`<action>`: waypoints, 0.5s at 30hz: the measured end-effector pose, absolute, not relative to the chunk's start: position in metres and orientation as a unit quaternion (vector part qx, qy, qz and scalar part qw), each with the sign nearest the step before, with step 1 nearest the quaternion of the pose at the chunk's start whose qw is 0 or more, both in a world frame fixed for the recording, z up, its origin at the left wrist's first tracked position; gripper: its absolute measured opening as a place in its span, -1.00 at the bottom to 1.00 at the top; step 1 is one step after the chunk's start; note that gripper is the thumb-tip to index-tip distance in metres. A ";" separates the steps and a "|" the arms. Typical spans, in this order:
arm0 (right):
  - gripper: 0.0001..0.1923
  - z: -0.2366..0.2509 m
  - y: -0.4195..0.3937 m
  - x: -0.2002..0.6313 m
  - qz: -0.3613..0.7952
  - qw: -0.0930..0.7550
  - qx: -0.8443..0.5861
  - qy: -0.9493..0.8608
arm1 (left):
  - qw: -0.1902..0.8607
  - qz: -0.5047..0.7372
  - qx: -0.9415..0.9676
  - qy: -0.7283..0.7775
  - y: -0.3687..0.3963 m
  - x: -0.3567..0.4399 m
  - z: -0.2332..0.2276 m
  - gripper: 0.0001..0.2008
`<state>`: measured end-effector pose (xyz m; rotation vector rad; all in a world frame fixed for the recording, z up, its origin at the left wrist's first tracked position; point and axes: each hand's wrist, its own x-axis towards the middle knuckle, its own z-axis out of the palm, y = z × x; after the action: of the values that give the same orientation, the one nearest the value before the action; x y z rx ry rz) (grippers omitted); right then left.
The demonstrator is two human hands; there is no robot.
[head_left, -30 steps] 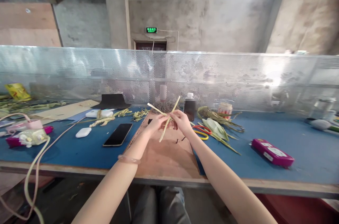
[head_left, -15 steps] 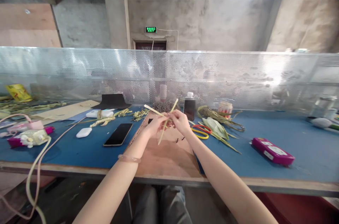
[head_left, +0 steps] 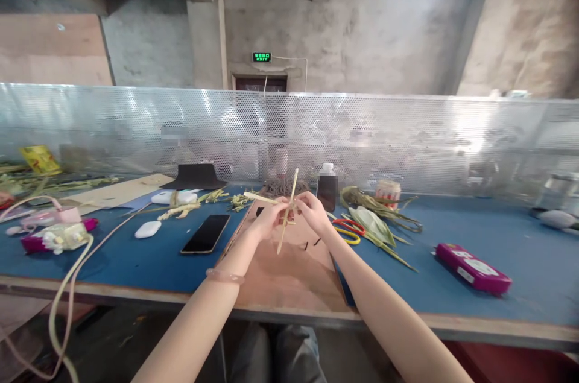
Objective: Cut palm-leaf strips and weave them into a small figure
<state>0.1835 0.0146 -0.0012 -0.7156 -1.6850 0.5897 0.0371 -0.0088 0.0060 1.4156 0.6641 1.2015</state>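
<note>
Pale, flat plant strips (head_left: 283, 234) cross each other between my two hands above a brown board (head_left: 289, 286). My left hand (head_left: 270, 218) is closed around the crossing from the left, and one strip end juts out past it to the upper left. From the right, my right hand (head_left: 312, 212) pinches the strips close to where they cross. One long strip stands almost upright, its ends showing above and below the fingers. The fingertips partly hide the crossing itself. Small dark pieces (head_left: 312, 244) lie on the board below my right hand.
Scissors (head_left: 348, 229) with red and yellow handles and green husks (head_left: 368, 226) lie right of the board. A black phone (head_left: 205, 234) and a white case (head_left: 148, 229) lie left. A bottle (head_left: 327, 187) stands behind, a magenta box (head_left: 473, 268) far right. A perforated metal screen (head_left: 407, 142) closes the back.
The long strip has turned to a more upright angle, and the strip on the left has become flatter. Both hands stay on the strips. The whole view has shifted slightly.
</note>
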 end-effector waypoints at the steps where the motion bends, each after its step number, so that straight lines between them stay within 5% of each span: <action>1: -0.85 -0.002 0.015 0.184 0.238 0.568 -0.304 -0.727 | 0.556 0.512 0.592 0.278 -0.007 0.037 0.005 -0.88; 15: -0.80 -0.001 0.005 0.183 -0.056 0.416 -0.292 -0.859 | 0.563 0.565 0.543 0.261 0.005 0.033 0.004 -0.89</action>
<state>0.1829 0.0048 -0.0007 -0.7341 -2.1573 -0.1399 0.0335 0.0050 0.0044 1.2793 0.6151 1.3299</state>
